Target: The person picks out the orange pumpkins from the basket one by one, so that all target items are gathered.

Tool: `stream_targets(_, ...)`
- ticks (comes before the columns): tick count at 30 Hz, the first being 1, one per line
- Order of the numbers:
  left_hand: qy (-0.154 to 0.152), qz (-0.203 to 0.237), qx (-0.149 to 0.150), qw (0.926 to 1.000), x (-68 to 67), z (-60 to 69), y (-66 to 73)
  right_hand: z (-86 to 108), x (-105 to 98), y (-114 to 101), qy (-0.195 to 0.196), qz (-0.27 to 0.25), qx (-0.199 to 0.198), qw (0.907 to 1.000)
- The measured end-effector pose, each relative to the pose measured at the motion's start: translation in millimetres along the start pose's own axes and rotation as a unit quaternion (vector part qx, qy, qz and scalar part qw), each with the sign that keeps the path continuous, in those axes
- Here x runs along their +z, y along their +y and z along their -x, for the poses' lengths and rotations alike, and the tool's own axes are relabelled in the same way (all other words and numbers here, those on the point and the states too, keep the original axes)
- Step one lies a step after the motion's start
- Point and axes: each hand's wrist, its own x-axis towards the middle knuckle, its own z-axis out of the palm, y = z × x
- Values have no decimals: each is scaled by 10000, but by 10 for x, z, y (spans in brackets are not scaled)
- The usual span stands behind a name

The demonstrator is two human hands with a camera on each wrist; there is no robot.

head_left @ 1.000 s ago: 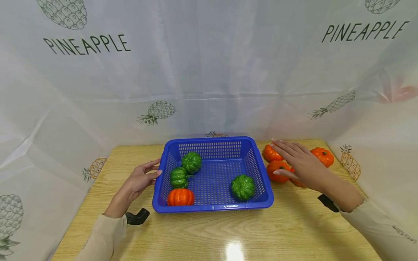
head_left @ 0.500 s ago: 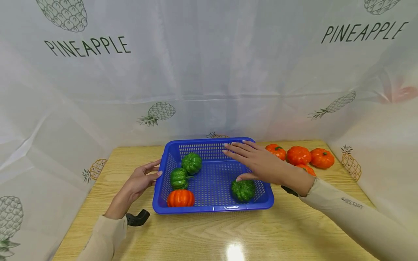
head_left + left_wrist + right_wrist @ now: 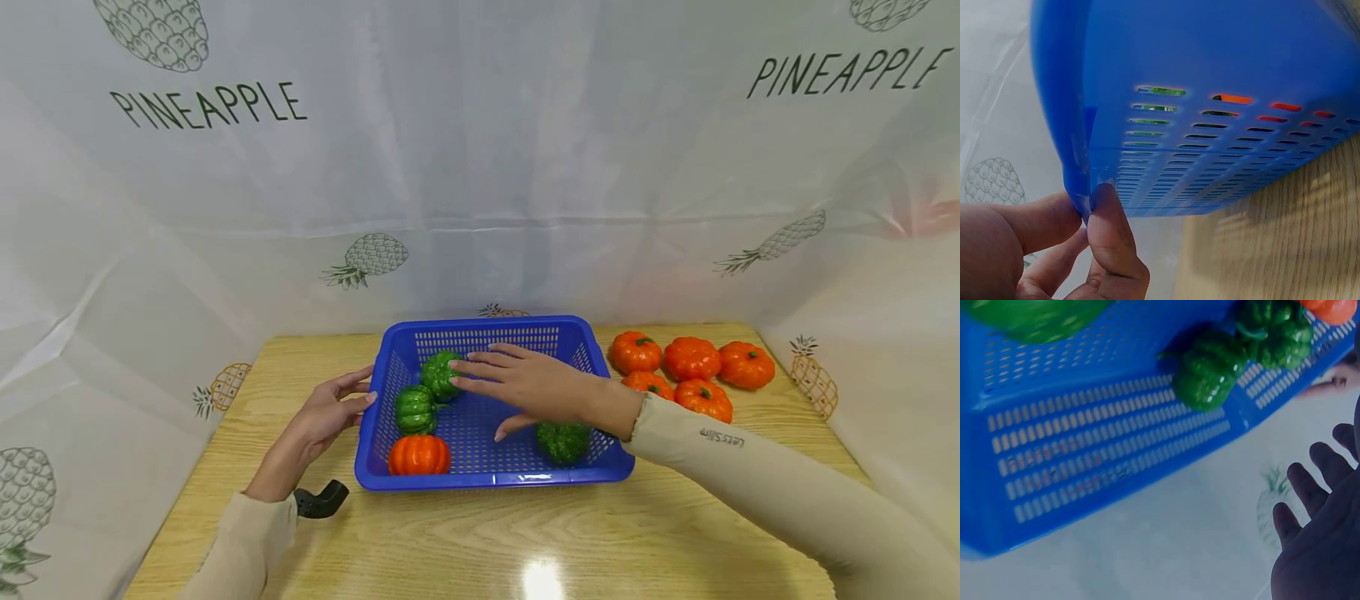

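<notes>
A blue plastic basket (image 3: 495, 480) stands mid-table in the head view. My left hand (image 3: 330, 408) holds its left rim; the left wrist view shows thumb and fingers (image 3: 1113, 240) pinching the rim. Inside, along the left side, lie a ribbed green pumpkin (image 3: 441, 373), another green pumpkin (image 3: 415, 410) and an orange pumpkin (image 3: 419, 456). A third green pumpkin (image 3: 562, 443) sits at the right, partly covered by my right wrist. My right hand (image 3: 528, 385) hovers over the basket, fingers extended and holding nothing. Its fingertips overlap the far green pumpkin in the head view; the right wrist view shows them apart.
Several orange pumpkins (image 3: 692, 359) lie grouped on the wooden table (image 3: 480, 533) right of the basket, some partly behind my right forearm. A white curtain (image 3: 480, 167) with pineapple prints hangs behind the table. A black wrist mount (image 3: 322, 500) juts from my left wrist.
My right hand has swept left from above the orange pumpkins to over the basket, uncovering those pumpkins. The left hand keeps its hold on the rim, and the basket's contents look unmoved.
</notes>
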Motion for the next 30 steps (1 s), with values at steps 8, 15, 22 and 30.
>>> stream_targets(8, -4, 32, 8, 10000, 14, -13, -4, -341, 42, -168, -440, 204, -466, 9977)
stream_targets(15, -24, -24, 32, 10000, 7, -6, -13, -544, 68, -307, -565, 367, -799, 9945)
stream_targets(22, -56, -46, 54, 10000, 11, -5, -11, -668, 159, -398, -850, 393, -878, 9917)
stream_targets(30, -45, -1, 48, 10000, 7, -16, -23, -792, 218, -471, -932, 614, -1143, 9872)
